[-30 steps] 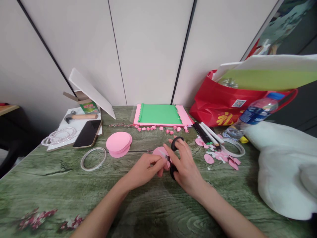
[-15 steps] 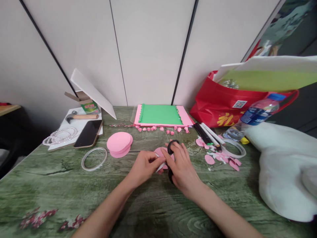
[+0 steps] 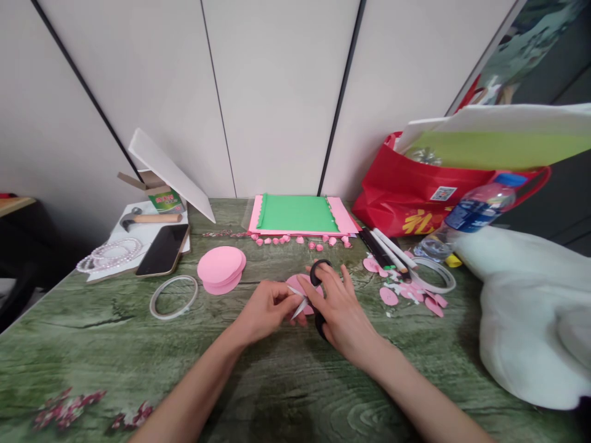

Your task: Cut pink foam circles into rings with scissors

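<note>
My right hand (image 3: 339,307) is closed on a pair of scissors, its fingers through the black handles (image 3: 322,271). The pale blades (image 3: 300,309) stand apart and point left toward my other hand. My left hand (image 3: 270,306) is pinched at the blades, apparently on a pink paper circle (image 3: 295,280); the fingers partly hide the grip. Left of my hands sits a stack of pink paper circles (image 3: 220,266). Pink paper scraps and petals (image 3: 388,296) are scattered to the right.
Tape rolls (image 3: 174,298) (image 3: 433,275) flank the work area. Markers (image 3: 390,246), a bottle (image 3: 478,212), a red bag (image 3: 392,191) and a white plush (image 3: 530,326) are right. A phone (image 3: 162,249), hammer (image 3: 154,218) and beads (image 3: 111,254) are left; green paper (image 3: 298,212) is behind small pink rolls (image 3: 300,240).
The scissor blades appear wider apart than before. Both hands stay in nearly the same place, and the whole view has shifted slightly.
</note>
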Motion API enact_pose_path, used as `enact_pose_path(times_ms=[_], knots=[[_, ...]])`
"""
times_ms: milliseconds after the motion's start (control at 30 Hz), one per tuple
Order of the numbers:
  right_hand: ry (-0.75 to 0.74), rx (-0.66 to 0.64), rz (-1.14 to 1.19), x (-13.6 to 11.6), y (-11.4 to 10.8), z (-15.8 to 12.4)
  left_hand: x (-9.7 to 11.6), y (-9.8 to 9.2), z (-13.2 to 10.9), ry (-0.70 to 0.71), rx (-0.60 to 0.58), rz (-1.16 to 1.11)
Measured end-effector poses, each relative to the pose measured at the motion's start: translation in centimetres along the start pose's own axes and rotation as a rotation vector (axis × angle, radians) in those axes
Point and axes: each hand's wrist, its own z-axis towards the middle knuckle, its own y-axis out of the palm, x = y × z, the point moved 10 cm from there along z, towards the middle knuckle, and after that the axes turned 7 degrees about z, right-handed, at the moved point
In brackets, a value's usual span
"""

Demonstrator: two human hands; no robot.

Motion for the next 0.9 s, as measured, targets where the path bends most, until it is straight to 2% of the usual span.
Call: enact_pose_path(times_ms=[200,367,467,667,900], knots=[[0.010,-0.051,-0.009,0.6,0.7,-0.2,0.0,-0.6,0.2,-0.039,0.019,-0.096],[0.013,-0.022,-0.024,0.6,0.6,-0.2,-0.5,-1.2,0.2,-0.070,0.040,-0.123],[0.008,-0.016,-0.029,0.4,0.6,-0.2,-0.7,-1.0,0.2,-0.085,0.058,-0.072],[-0.008,0.008,-0.042,-0.1,0.5,-0.3,-0.2,-1.3,0.2,-0.032,0.194,0.105],[0.000,-0.015,-0.043,0.1,0.5,-0.2,-0.1,-1.3,0.0,0.021,0.150,0.169]])
